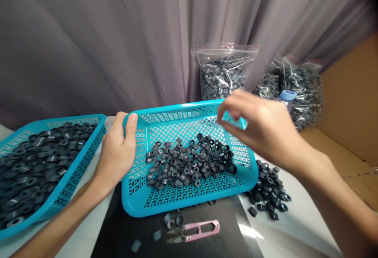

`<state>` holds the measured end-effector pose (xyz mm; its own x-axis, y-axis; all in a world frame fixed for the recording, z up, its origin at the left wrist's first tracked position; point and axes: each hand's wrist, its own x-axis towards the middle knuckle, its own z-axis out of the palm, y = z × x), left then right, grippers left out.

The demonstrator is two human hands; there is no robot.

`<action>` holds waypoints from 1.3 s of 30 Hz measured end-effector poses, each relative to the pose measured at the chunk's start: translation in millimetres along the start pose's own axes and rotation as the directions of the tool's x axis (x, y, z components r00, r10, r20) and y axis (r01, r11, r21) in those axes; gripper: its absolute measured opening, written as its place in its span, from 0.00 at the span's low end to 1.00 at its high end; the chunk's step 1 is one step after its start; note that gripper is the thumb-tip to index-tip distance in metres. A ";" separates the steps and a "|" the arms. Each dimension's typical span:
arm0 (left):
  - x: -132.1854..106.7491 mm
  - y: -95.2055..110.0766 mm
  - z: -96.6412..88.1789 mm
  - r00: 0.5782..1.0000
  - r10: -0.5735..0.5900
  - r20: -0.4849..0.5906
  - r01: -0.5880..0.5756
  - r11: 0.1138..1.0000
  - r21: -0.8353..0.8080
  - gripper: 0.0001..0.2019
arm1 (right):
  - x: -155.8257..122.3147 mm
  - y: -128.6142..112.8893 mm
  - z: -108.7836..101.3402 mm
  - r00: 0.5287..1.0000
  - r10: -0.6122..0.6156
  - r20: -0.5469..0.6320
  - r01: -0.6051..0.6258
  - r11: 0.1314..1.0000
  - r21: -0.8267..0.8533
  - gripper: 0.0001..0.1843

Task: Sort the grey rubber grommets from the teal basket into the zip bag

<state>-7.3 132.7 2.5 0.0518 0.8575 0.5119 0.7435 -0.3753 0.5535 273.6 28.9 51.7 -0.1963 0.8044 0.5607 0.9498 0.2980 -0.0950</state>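
My left hand (119,143) grips the left rim of a turquoise plastic basket (189,202), its thumb over the edge. The basket is tilted toward me, and a heap of small dark grey plastic rings (189,165) lies along its lower side. Slightly blurred, my right hand (254,120) hangs over the basket's far right corner. Its fingers are curled, with the thumb and index tips close together; anything between them is too small to make out. Pink thread snips (197,231) lie on a black mat (118,226) below the basket, beside several loose rings.
A second turquoise basket (102,126), full of similar rings, stands at the left. A loose pile of rings (270,191) lies on the white table to the right. Zip bags of rings (223,75) and a blue-capped bottle (288,95) stand behind, near a cardboard box (351,104) and grey curtain.
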 end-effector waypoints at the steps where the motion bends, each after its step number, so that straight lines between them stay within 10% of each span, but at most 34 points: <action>1: -0.3 0.2 0.1 1.000 -0.002 0.003 0.002 1.000 0.007 0.13 | -1.4 -8.4 3.3 0.986 -0.105 0.127 0.103 0.994 0.018 0.04; 4: -0.7 0.8 0.5 1.000 -0.009 -0.001 0.009 1.000 0.016 0.14 | -5.0 -18.8 17.9 0.897 -0.230 0.378 0.226 0.973 0.054 0.08; 11: -1.8 2.5 1.4 1.000 0.013 -0.017 -0.013 1.000 0.022 0.13 | -6.3 -9.3 47.0 0.853 -0.215 0.476 0.239 0.971 0.009 0.07; 28: -5.0 8.7 -0.8 0.999 -0.010 0.030 0.010 1.000 0.014 0.12 | -4.6 -1.4 35.1 0.900 -0.172 0.401 0.088 0.972 0.219 0.04; 39: -5.1 3.1 4.0 1.000 0.016 0.021 -0.016 1.000 -0.006 0.12 | -3.8 -2.3 45.8 0.896 -0.082 0.437 -0.208 0.791 0.576 0.04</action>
<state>-2.6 128.6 -1.0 0.0775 0.8585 0.5070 0.7386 -0.3910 0.5492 261.1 48.7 12.1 -0.3599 0.9207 0.1508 0.6518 0.3638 -0.6654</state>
